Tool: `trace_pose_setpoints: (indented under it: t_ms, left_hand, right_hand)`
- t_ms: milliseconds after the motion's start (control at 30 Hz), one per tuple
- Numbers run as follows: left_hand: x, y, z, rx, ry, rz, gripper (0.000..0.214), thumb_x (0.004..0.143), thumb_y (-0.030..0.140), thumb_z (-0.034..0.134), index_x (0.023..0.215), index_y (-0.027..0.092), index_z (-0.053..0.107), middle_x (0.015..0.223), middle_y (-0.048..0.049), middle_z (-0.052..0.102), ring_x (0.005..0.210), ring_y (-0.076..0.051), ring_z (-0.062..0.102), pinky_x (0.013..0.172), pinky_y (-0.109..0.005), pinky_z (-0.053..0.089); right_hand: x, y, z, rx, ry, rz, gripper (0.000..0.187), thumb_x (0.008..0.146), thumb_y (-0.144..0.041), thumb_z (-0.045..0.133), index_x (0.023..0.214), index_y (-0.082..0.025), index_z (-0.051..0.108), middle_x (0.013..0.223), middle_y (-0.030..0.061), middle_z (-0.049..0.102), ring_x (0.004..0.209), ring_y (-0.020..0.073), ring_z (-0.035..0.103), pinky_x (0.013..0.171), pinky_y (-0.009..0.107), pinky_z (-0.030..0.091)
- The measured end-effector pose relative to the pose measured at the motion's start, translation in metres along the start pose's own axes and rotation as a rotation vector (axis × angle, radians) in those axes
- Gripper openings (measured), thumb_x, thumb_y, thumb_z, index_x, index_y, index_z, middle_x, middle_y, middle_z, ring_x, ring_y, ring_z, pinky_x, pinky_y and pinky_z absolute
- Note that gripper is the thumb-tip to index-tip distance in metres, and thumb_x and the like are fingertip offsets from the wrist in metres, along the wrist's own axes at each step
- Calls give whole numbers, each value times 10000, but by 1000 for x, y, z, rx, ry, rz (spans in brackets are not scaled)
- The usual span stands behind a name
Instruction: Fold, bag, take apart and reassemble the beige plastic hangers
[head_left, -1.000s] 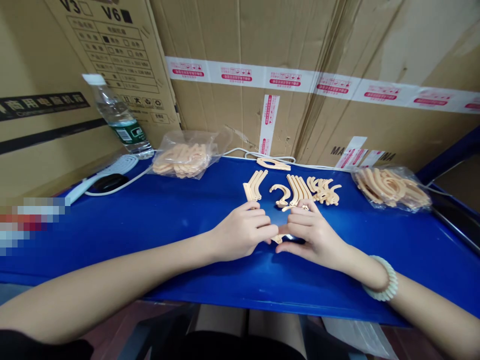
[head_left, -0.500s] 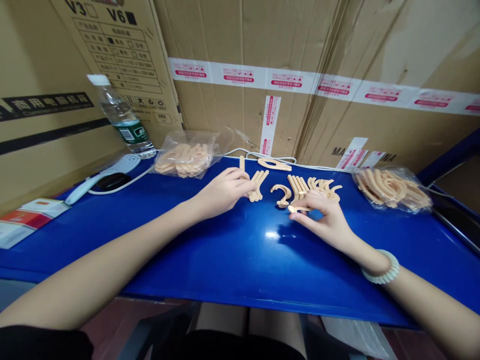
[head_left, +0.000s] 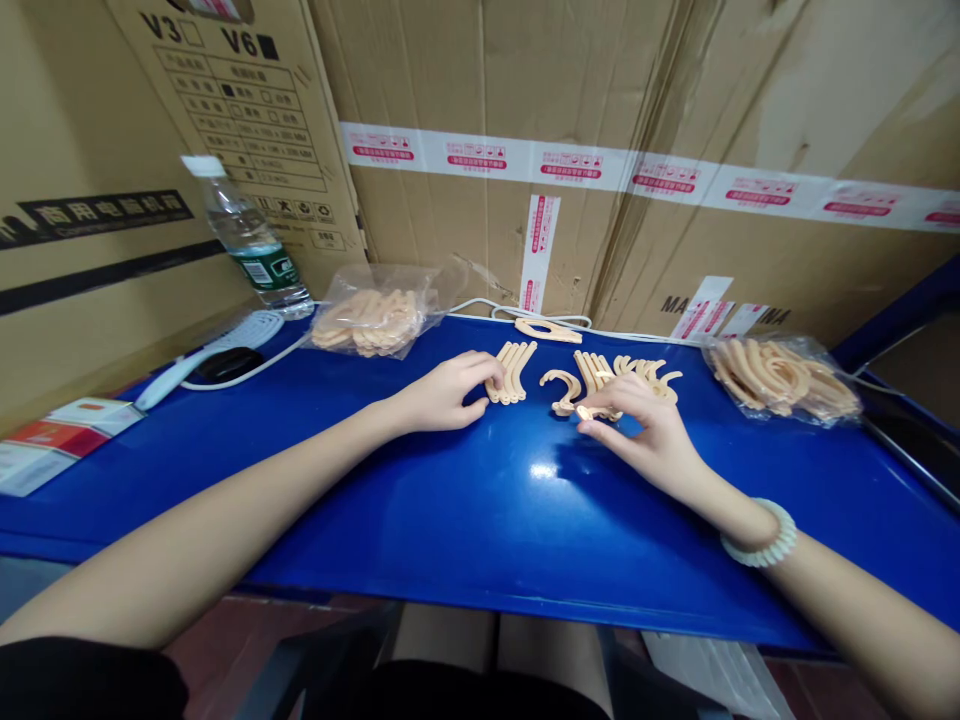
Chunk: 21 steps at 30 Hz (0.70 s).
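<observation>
Held wooden piece (head_left: 586, 412): just right of the frame's centre, pinched by the right hand (head_left: 646, 420), partly hidden by its fingers.
Hook-shaped piece (head_left: 568, 385): near the held piece, at its upper left.
Left row of sticks (head_left: 516, 375): mid-frame, side by side, right at the left hand's fingertips; contact is hard to tell.
Likely trouble: a sideways drag of the left fingers could skew that row; the right knuckles, low over the curved pieces (head_left: 661, 378), could knock them; a shallow pinch could drop the piece.
Left hand (head_left: 442, 393): palm down, fingers bent, thumb apart, nothing visibly gripped.
Right hand's pose: reaching in from lower right, wrist raised, thumb nearly closed against the fingers.
</observation>
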<state>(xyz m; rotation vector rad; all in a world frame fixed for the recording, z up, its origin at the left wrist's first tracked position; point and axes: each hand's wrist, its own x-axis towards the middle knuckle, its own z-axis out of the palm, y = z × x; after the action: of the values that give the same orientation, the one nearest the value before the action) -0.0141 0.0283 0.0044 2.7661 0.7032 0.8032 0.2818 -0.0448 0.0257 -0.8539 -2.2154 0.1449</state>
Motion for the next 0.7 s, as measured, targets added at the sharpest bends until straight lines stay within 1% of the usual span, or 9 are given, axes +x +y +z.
trace_pose_setpoints:
  t_ms: [100,167,200,300,367,433,533,600,700]
  left_hand:
    - [0,3,3,27,15,-1,197,860,136,545,1043,157,614,1104,-108,684,1089,-242,618,980,-417,511]
    - [-1,6,7,48,24,1,272,902,220,574,1163,154,613,1222,-132,669,1197,-268,584,1047,-459,480]
    - [-2,8,10,60,17,1,344,915,280,594,1234,153,599,1305,-150,641,1273,-289,546,1092,-488,447]
    - [-5,16,18,110,-74,-33,574,936,469,597,1414,162,512,1541,-186,467,1473,-339,361,1193,-563,306]
    - [-6,23,22,136,-166,-67,670,958,547,541,1501,172,423,1622,-183,346,1528,-335,267,1219,-566,240]
    - [-7,28,25,149,-243,-90,728,983,581,471,1562,165,320,1651,-183,273,1549,-317,218,1231,-546,205]
    - [-7,33,28,166,-303,-107,776,1001,594,412,1596,130,228,1658,-194,232,1560,-310,180,1240,-535,167]
    - [-7,33,29,184,-308,-109,786,1004,593,404,1601,120,211,1657,-200,227,1561,-313,170,1240,-535,163]
    - [-9,32,31,207,-282,-99,778,1005,582,410,1603,127,211,1653,-202,239,1560,-317,175,1235,-545,177]
  right_hand:
    - [0,1,0,-38,-32,-23,129,977,-274,647,1074,-223,715,1019,77,725,987,257,640,886,437,501]
    - [0,2,1,-57,-54,-36,168,989,-234,616,1131,-229,706,1052,86,713,1023,260,634,907,451,509]
    - [1,4,2,-65,-58,-47,184,992,-222,606,1149,-231,702,1057,88,709,1039,264,630,919,464,509]
    - [4,8,7,-99,-60,-81,186,1003,-225,584,1147,-230,701,1054,100,699,1061,277,618,939,501,501]
    - [6,12,12,-144,-70,-98,174,1009,-235,575,1120,-217,708,1056,110,688,1066,280,608,946,514,493]
    - [8,15,17,-211,-92,-108,164,1007,-228,578,1091,-203,716,1079,119,677,1086,284,594,966,530,474]
    - [9,21,23,-289,-114,-99,162,1000,-210,584,1086,-199,721,1113,127,663,1099,288,583,966,534,466]
    - [8,23,24,-295,-104,-87,171,994,-220,596,1118,-198,711,1121,133,655,1080,289,589,943,519,479]
    - [7,22,22,-269,-83,-79,204,986,-232,606,1170,-193,688,1113,137,648,1043,292,598,917,511,494]
